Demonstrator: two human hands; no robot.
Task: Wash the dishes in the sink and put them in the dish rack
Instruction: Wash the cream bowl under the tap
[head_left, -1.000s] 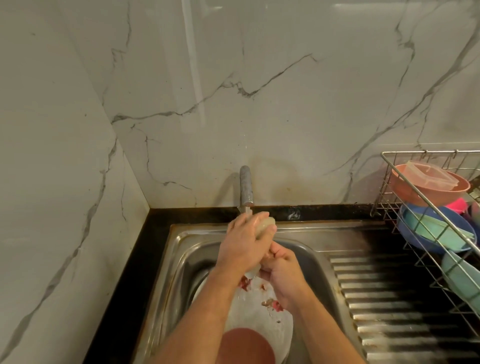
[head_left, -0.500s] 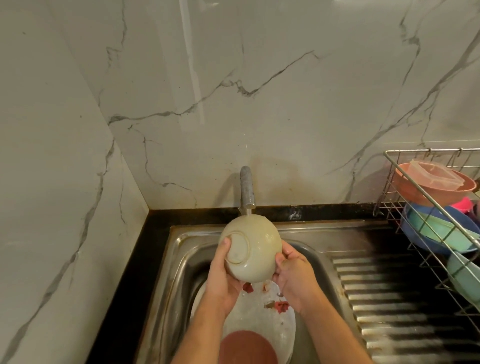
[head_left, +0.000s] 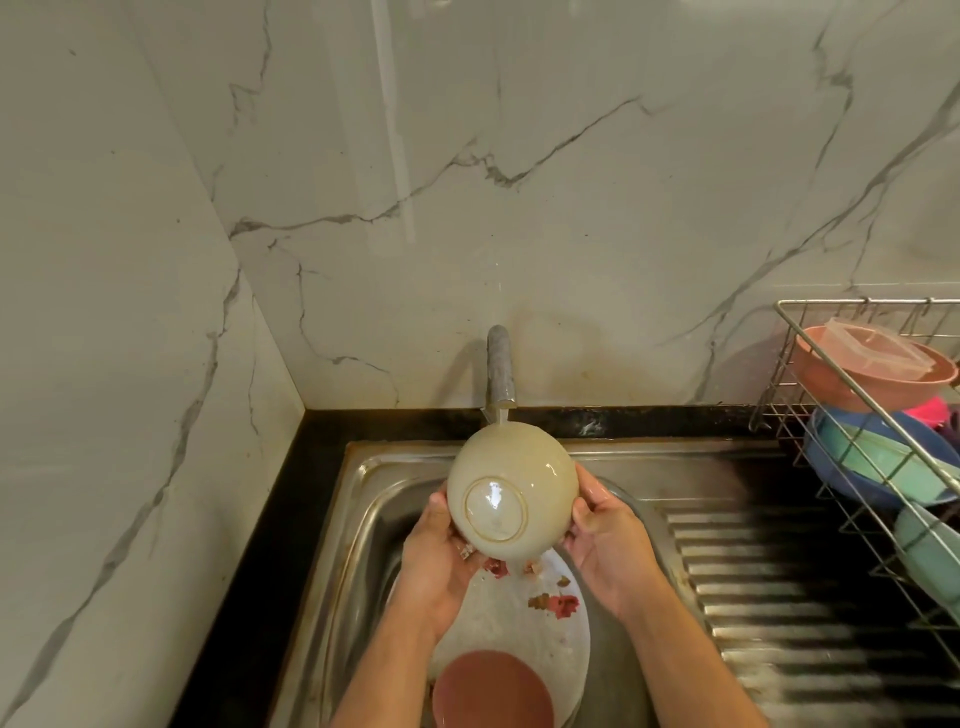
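- Overhead, glossy cream bowl (head_left: 511, 488), wet, ringed foot facing the camera, rim turned away toward the sink (head_left: 374, 499).
- Gripped at its sides by left hand (head_left: 441, 551) and right hand (head_left: 605, 535) under the tap (head_left: 500, 366).

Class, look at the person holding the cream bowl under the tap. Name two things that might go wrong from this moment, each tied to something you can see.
1. The wet cream bowl is held only at its sides by the left hand and right hand; it could slip onto the white plate below.
2. Water from the tap strikes the bowl's rounded outside, so it may splash beyond the sink.
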